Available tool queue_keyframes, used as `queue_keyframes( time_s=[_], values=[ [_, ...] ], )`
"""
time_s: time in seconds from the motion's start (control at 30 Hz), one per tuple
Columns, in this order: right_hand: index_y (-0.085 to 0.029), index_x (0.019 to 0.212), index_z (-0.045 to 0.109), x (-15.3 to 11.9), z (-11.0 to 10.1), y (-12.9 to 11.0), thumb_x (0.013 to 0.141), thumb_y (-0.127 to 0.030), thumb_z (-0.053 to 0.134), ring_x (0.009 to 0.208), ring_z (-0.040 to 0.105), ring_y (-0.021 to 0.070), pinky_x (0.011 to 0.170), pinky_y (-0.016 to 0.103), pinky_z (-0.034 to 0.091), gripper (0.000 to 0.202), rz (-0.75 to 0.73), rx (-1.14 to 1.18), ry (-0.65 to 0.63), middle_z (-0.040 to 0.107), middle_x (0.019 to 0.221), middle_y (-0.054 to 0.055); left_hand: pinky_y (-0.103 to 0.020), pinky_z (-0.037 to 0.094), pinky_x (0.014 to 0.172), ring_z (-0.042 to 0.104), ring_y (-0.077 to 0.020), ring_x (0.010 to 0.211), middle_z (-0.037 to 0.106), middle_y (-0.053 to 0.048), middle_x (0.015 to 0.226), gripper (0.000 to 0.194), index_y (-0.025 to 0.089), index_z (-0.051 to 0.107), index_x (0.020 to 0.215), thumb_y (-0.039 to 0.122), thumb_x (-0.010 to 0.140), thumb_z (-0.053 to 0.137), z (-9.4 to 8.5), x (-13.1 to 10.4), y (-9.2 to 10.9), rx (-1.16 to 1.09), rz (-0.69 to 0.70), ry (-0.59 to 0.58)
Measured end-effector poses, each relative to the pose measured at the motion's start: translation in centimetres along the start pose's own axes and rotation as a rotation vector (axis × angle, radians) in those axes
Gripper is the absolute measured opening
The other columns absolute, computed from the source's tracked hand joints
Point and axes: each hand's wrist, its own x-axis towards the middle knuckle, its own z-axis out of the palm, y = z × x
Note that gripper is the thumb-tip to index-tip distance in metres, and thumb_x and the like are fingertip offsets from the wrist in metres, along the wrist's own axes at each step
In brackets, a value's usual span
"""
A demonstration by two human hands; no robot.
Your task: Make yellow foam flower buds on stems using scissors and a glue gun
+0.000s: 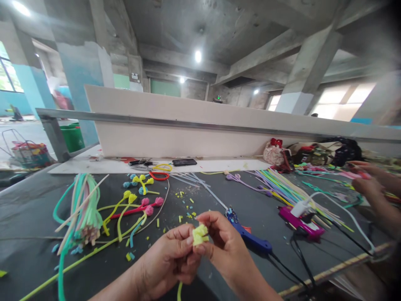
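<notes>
Between my two hands, low in the middle of the view, is a small pale-yellow bundle of soft cord (199, 235) with folded, petal-like ends. My left hand (171, 255) pinches it from the left, thumb on top. My right hand (224, 246) grips its right side between thumb and fingers. A yellow cord tail (179, 290) hangs below my left hand. Just right of my hands lies a blue hot glue gun (250, 239), its nozzle pointing away. Yellow and blue cord scraps (189, 215) are scattered beyond my fingertips.
A tied bundle of cords (86, 205) and knotted cord flowers (142, 182) lie left. Coloured cords (282, 188), a magenta power strip (300, 221) and cables are right. Behind are a phone (184, 162), a pouch (274, 152) and a white partition (175, 138). Another person's hands (369, 179) work far right.
</notes>
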Motion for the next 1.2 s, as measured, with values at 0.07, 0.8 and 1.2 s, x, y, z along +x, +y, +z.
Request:
queue_keyframes(
  time_s=[0.07, 0.8, 1.2],
  values=[
    [-0.022, 0.094, 0.058, 0.1, -0.4, 0.1, 0.064, -0.019, 0.072, 0.071, 0.051, 0.0144, 0.066, 0.026, 0.041, 0.033, -0.02, -0.074, -0.014, 0.055, 0.076, -0.002, -0.018, 0.016, 0.039, 0.026, -0.0048, 0.042, 0.04, 0.003, 0.054, 0.015, 0.015, 0.048, 0.073, 0.026, 0.083, 0.052, -0.2, 0.1, -0.1, 0.008, -0.022, -0.015],
    [-0.02, 0.083, 0.058, -0.1, -2.4, -0.8, 0.075, -0.028, 0.065, 0.068, 0.047, 0.0121, 0.062, 0.023, 0.039, 0.014, 0.004, -0.258, -0.248, 0.052, 0.074, -0.003, -0.018, 0.016, 0.033, 0.029, -0.0047, 0.036, 0.043, 0.003, 0.049, 0.029, 0.014, 0.05, 0.07, 0.04, 0.082, 0.052, -0.2, 0.3, -0.4, 0.154, -0.037, -0.03],
    [-0.022, 0.091, 0.057, -0.7, -1.9, -1.2, 0.074, -0.012, 0.063, 0.073, 0.056, 0.0126, 0.068, 0.022, 0.044, 0.021, -0.125, -0.438, -0.226, 0.06, 0.08, -0.002, -0.017, 0.016, 0.034, 0.025, -0.0031, 0.033, 0.039, 0.005, 0.043, 0.029, 0.014, 0.049, 0.063, 0.036, 0.08, 0.055, -0.3, 0.4, -0.6, 0.194, -0.035, 0.031]
  ],
)
